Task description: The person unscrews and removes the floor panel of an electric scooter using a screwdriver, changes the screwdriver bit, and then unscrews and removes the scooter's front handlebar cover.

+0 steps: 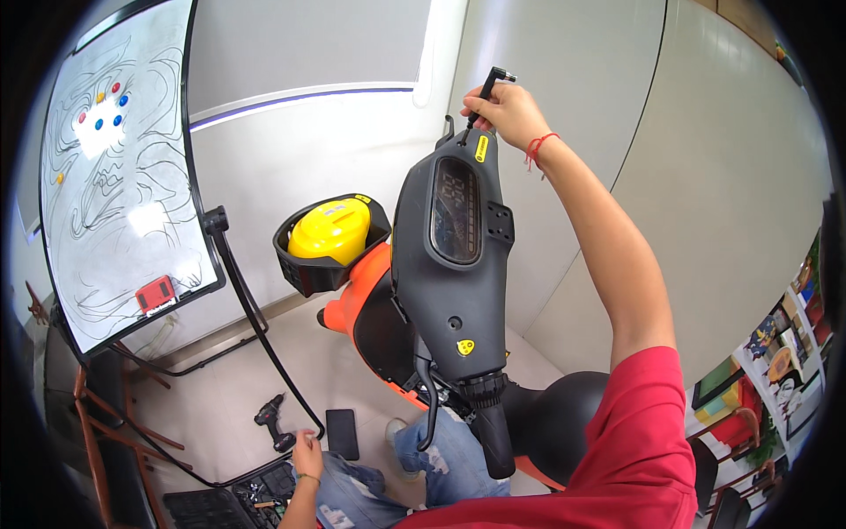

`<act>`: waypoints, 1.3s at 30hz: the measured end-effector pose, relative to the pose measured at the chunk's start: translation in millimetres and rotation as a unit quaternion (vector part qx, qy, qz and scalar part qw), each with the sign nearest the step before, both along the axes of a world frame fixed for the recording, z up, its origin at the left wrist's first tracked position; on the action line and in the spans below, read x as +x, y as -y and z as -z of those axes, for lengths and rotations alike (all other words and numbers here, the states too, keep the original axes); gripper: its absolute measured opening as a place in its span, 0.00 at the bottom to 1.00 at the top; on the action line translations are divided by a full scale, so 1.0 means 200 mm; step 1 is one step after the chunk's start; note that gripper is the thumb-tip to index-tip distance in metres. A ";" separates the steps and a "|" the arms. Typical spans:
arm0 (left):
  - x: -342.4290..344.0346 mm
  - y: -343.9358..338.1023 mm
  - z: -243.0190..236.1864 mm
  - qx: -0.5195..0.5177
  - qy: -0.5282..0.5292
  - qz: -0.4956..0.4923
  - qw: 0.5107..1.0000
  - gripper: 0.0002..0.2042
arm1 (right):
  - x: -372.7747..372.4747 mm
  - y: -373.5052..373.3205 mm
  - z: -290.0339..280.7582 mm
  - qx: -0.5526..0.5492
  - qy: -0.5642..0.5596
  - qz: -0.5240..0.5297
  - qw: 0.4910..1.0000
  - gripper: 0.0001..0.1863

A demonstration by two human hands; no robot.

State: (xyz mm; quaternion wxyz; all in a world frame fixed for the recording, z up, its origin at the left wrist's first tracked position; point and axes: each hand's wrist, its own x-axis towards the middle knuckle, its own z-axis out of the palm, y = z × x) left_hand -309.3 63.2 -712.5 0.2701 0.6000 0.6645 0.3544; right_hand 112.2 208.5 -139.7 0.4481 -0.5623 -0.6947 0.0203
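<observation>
My right hand [504, 116] is closed around a black L-shaped hand tool [486, 86], raised at the far end of a scooter's dark handlebar cover [449, 304]. The tool's slim shaft points down to the cover near a yellow sticker [482, 148]; whether its tip sits in a hole I cannot tell. A dark display panel [456, 212] is set in the cover. My left hand [307, 456] is low beside my jeans, its fingers pinched together; anything between them is too small to make out. Close to it on the floor lies a black cordless drill [275, 423].
A flat black case [342, 434] lies beside the drill, and an open toolbox [256, 494] is at the lower left. A yellow helmet [330, 231] sits in the scooter's black basket [308, 280]. A whiteboard [97, 220] on a black frame stands left; a grey panel wall [705, 176] rises right.
</observation>
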 end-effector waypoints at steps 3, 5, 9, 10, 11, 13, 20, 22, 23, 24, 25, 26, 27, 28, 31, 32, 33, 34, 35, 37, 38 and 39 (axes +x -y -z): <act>0.04 -0.20 -0.28 0.156 0.055 0.005 0.986 0.07 | -0.04 -0.03 0.01 -0.020 -0.060 -0.033 0.997 0.14; 0.17 -0.35 -0.76 0.170 0.122 0.052 0.976 0.08 | -0.05 -0.05 0.01 -0.027 -0.095 -0.041 0.994 0.14; 0.58 -0.54 -1.70 0.316 0.179 0.187 0.913 0.08 | -0.05 -0.02 -0.01 -0.068 -0.174 -0.005 0.982 0.20; 0.67 -0.59 -1.87 0.297 0.219 0.230 0.900 0.08 | -0.04 -0.01 -0.02 -0.071 -0.194 0.006 0.978 0.23; 0.79 -0.65 -2.02 0.356 0.200 0.257 0.876 0.08 | -0.03 -0.03 -0.02 -0.066 -0.197 -0.005 0.978 0.31; 0.96 -0.67 -2.38 0.350 0.111 0.309 0.878 0.11 | -0.09 0.03 -0.06 -0.080 -0.210 -0.009 0.974 0.35; 1.50 -1.10 -2.63 0.264 -0.101 0.312 0.907 0.15 | -0.12 0.06 -0.11 -0.129 -0.221 0.002 0.967 0.41; 1.54 -1.12 -2.62 0.276 -0.084 0.309 0.906 0.14 | -0.10 0.04 -0.11 -0.138 -0.212 0.014 0.967 0.39; 1.56 -1.12 -2.61 0.288 -0.072 0.309 0.904 0.13 | -0.08 0.01 -0.12 -0.139 -0.216 0.016 0.966 0.37; 1.57 -1.14 -2.61 0.285 -0.071 0.310 0.904 0.13 | -0.07 -0.01 -0.12 -0.140 -0.220 0.017 0.965 0.35; 1.57 -1.13 -2.61 0.314 -0.085 0.298 0.898 0.13 | -0.08 0.01 -0.14 -0.154 -0.232 0.020 0.960 0.31; 1.56 -1.13 -2.60 0.342 -0.102 0.283 0.890 0.13 | -0.08 0.02 -0.15 -0.180 -0.245 0.013 0.953 0.30; 1.56 -1.14 -2.60 0.360 -0.105 0.270 0.887 0.13 | -0.07 0.02 -0.19 -0.213 -0.255 -0.004 0.943 0.30; 1.55 -1.11 -2.61 0.350 -0.117 0.261 0.892 0.13 | -0.06 0.01 -0.21 -0.248 -0.265 -0.021 0.932 0.29; 1.57 -1.08 -2.63 0.313 -0.113 0.254 0.908 0.12 | -0.04 0.03 -0.21 -0.252 -0.300 -0.040 0.919 0.28; 1.57 -1.10 -2.61 0.313 -0.117 0.251 0.908 0.12 | -0.05 0.03 -0.20 -0.240 -0.325 -0.039 0.914 0.28; 1.57 -1.12 -2.60 0.325 -0.114 0.261 0.902 0.12 | -0.08 0.02 -0.19 -0.225 -0.358 -0.039 0.906 0.27; 1.57 -1.13 -2.59 0.335 -0.111 0.273 0.895 0.12 | -0.09 0.01 -0.17 -0.225 -0.360 -0.043 0.904 0.27; 1.57 -1.14 -2.58 0.335 -0.115 0.271 0.895 0.12 | -0.10 -0.01 -0.14 -0.173 -0.407 -0.044 0.896 0.27; 1.58 -1.14 -2.58 0.351 -0.124 0.269 0.888 0.13 | -0.13 -0.03 -0.12 -0.085 -0.497 -0.051 0.862 0.26; 1.59 -1.13 -2.59 0.348 -0.128 0.274 0.887 0.13 | -0.12 -0.04 -0.11 -0.085 -0.503 -0.049 0.859 0.26; 1.61 -1.13 -2.61 0.351 -0.143 0.264 0.887 0.13 | -0.12 -0.06 -0.11 -0.018 -0.511 -0.089 0.855 0.25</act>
